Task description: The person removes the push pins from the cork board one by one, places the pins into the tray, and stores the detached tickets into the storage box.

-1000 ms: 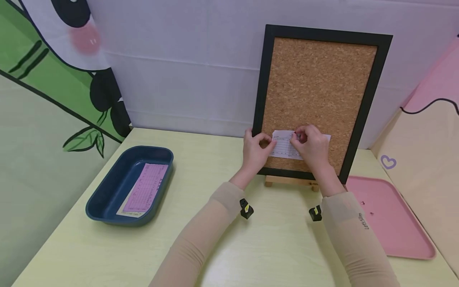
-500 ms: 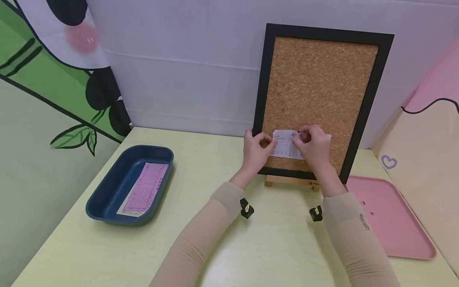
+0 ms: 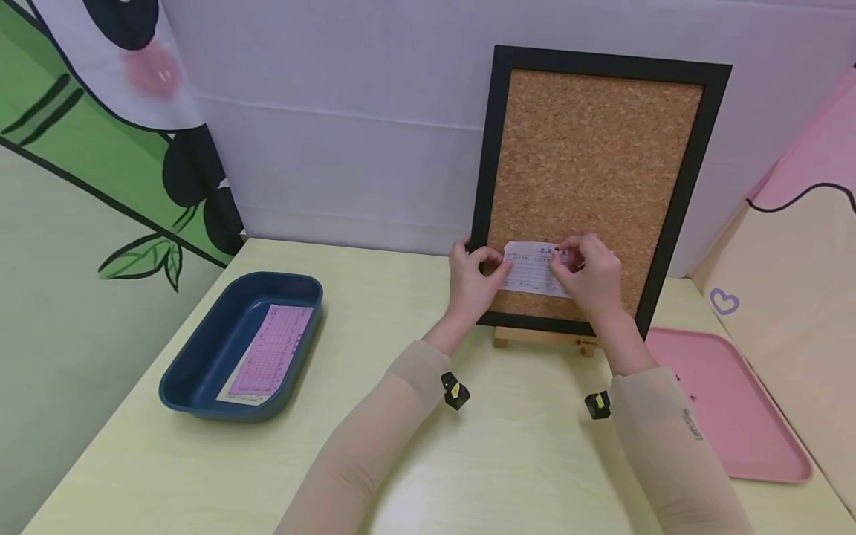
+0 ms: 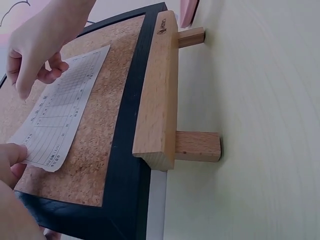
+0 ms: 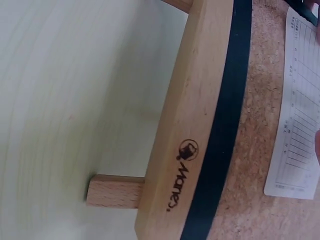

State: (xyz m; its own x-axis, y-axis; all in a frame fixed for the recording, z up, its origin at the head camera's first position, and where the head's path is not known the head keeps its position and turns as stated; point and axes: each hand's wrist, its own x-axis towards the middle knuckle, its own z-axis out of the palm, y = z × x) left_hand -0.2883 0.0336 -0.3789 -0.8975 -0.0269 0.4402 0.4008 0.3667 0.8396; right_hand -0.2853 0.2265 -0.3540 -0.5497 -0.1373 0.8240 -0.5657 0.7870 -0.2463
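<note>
A white printed paper slip (image 3: 530,269) lies against the lower part of a black-framed cork board (image 3: 602,163). At its left end, my left hand (image 3: 472,279) pinches the slip's edge between thumb and index finger; the other fingers reach around the board's left frame. My right hand (image 3: 591,275) is in front of the slip's right part and hides some of it. Its thumb and index finger pinch a tiny dark red push pin (image 3: 557,250), mostly covered by the fingertips. In the left wrist view the slip (image 4: 62,107) shows at full length over the cork.
A small wooden easel (image 3: 545,336) bears the board. To the left, a blue tray (image 3: 180,375) contains a pink printed slip (image 3: 274,349) over a cream one. A pink tray (image 3: 749,416) at right has small dark bits on it. A cloth backdrop (image 3: 348,178) hangs behind.
My right hand has shifted slightly right along the slip, uncovering more of its printed heading. My left hand keeps its pinch, moving only a little left.
</note>
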